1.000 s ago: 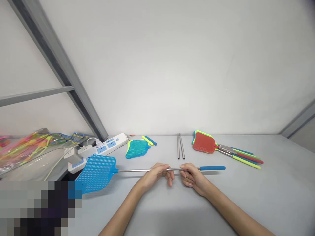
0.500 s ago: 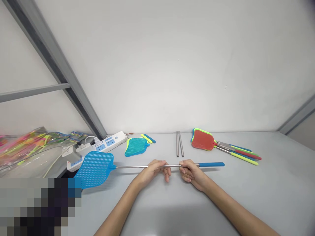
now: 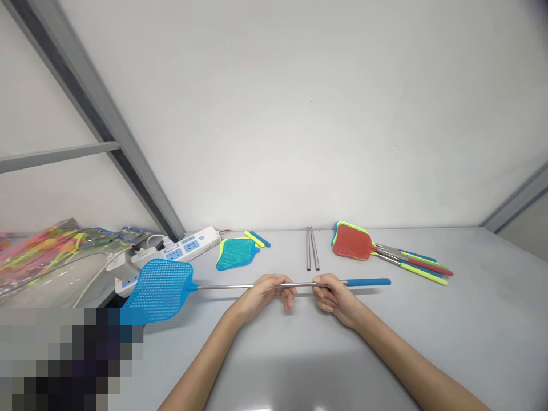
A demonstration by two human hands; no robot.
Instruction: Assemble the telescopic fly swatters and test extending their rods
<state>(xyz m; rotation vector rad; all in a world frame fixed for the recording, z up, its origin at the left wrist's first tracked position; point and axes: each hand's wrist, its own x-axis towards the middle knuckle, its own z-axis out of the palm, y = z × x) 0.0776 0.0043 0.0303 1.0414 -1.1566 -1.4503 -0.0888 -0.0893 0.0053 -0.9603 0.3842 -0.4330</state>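
Observation:
A blue fly swatter (image 3: 165, 288) with a thin metal shaft and a blue grip lies crosswise in my hands, its perforated head at the left. My left hand (image 3: 269, 291) is closed on the middle of the shaft, thumb and forefinger along it. My right hand (image 3: 334, 294) pinches the shaft just left of the blue grip. Beyond my hands, two loose metal tubes (image 3: 312, 249) lie side by side. To their left are loose swatter heads, a teal-blue one (image 3: 237, 253) over a yellow one, with a yellow and a blue grip (image 3: 259, 238) behind them.
Several swatters with a red head (image 3: 353, 241) on top lie stacked at the right back. A white power strip (image 3: 192, 245) with plugs stands at the left, near plastic bags (image 3: 55, 251) of colourful items. A wall (image 3: 299, 114) closes off the grey table's (image 3: 471, 331) back.
The swatter's head has shifted slightly left, and its shaft is a little farther out of my right hand's side. Both hands keep their hold on the shaft.

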